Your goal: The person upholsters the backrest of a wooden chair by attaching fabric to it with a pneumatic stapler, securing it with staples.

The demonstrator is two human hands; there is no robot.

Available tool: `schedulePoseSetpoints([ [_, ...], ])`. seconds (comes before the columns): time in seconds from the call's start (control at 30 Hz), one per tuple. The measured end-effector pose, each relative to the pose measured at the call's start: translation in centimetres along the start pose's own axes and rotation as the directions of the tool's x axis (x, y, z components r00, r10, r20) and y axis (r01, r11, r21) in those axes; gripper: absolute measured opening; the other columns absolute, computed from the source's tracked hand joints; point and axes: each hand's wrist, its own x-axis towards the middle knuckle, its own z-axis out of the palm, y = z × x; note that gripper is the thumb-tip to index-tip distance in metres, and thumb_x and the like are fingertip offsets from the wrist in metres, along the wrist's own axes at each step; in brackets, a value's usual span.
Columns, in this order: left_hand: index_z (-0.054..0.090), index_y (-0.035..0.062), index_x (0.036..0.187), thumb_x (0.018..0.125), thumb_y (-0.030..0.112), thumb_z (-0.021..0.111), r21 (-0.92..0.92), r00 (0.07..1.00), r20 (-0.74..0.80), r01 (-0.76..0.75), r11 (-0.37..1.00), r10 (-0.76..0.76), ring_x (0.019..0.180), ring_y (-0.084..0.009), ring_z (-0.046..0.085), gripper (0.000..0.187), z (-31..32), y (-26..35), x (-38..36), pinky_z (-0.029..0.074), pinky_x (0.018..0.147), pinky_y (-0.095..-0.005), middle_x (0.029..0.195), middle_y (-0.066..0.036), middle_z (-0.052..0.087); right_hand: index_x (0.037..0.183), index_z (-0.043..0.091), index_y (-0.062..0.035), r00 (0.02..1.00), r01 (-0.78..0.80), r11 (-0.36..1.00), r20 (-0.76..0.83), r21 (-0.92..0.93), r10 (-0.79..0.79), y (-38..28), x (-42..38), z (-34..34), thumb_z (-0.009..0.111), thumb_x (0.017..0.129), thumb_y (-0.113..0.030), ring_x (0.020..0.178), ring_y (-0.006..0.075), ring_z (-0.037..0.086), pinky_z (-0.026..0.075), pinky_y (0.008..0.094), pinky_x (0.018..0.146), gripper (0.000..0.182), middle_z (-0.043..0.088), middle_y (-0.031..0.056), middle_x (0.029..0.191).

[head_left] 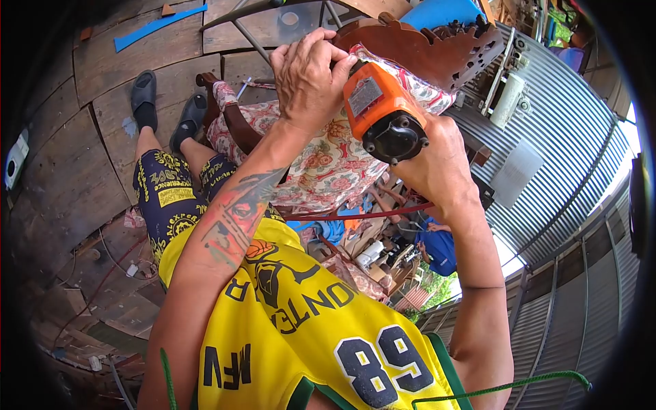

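On floral cushion [321, 160]: both hands grip orange tool [379, 113]

- The power tool [383, 116] sat between the left hand [311, 75] and the right hand [437, 167], over the cushioned chair seat [328, 164].
- The carved chair back [424, 48] stood behind the seat.
- The sandalled feet [164, 102] rested on the plank floor [61, 178], left of the chair.
- A corrugated wall [567, 137] lay to the right.

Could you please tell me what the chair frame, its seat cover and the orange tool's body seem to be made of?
The chair frame looks like carved wood with a dark, glossy reddish-brown finish. The seat cover seems to be woven fabric, printed with flowers and creased. The orange tool body appears to be smooth moulded plastic, its black end possibly metal. The left hand and the right hand hold it.
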Motion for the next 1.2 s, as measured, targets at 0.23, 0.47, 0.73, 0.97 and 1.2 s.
schedulePoseSetpoints([
  [0.23,0.069,0.0119,0.09,0.084,0.021,0.079,-0.024,0.998,-0.048,-0.049,0.998,0.048,0.107,-0.0244,0.065,0.014,0.0,-0.5,0.0,0.036,0.098,-0.0434,0.118,-0.007,0.071,0.116,0.065,0.0011,0.999,-0.043,0.997,0.01,-0.066,0.044,-1.3,0.5,-0.3,0.081,0.066,-0.017,0.083,0.0414,0.072,0.059,0.0475,0.077,0.055,0.071,0.025,0.086],
  [0.47,0.073,0.0076,0.094,0.095,0.019,0.07,-0.051,1.0,0.0,0.026,0.998,-0.026,0.108,-0.0263,0.068,0.012,-0.7,0.0,-0.5,0.042,0.098,-0.0421,0.117,-0.009,0.073,0.117,0.07,-0.0062,0.986,0.104,0.991,-0.136,0.083,-0.092,2.9,-2.3,-0.5,0.078,0.068,-0.008,0.079,0.0353,0.073,0.059,0.0411,0.075,0.049,0.074,0.017,0.09],
  [0.73,0.073,0.003,0.095,0.092,0.022,0.075,-0.137,0.99,-0.051,0.122,0.983,-0.13,0.105,-0.0349,0.069,0.019,-0.7,0.7,-2.6,0.053,0.09,-0.0434,0.117,-0.017,0.072,0.127,0.067,-0.0071,0.967,0.209,0.978,-0.149,-0.001,-0.207,4.9,-4.2,-0.4,0.082,0.07,-0.016,0.08,0.0361,0.073,0.059,0.0409,0.076,0.06,0.073,0.0181,0.09],
  [0.97,0.078,0.0159,0.096,0.081,0.021,0.082,-0.006,0.987,-0.127,0.093,0.996,-0.094,0.1,-0.0279,0.061,0.016,-0.3,1.9,-4.2,0.047,0.089,-0.0408,0.113,-0.005,0.066,0.128,0.066,-0.0071,0.977,0.194,0.98,-0.098,0.032,-0.19,4.2,-3.0,0.1,0.082,0.069,-0.016,0.08,0.0364,0.073,0.058,0.0423,0.075,0.062,0.073,0.0189,0.088],
  [1.2,0.077,0.0247,0.104,0.081,0.019,0.081,0.168,0.982,-0.126,-0.117,0.979,0.139,0.084,-0.0198,0.06,0.024,0.1,0.9,-4.9,0.041,0.088,-0.041,0.089,0.007,0.061,0.132,0.064,-0.0077,0.98,0.191,0.981,-0.055,0.018,-0.189,4.1,-2.6,0.1,0.082,0.065,-0.014,0.08,0.0366,0.072,0.058,0.0422,0.077,0.069,0.072,0.0192,0.086],
])
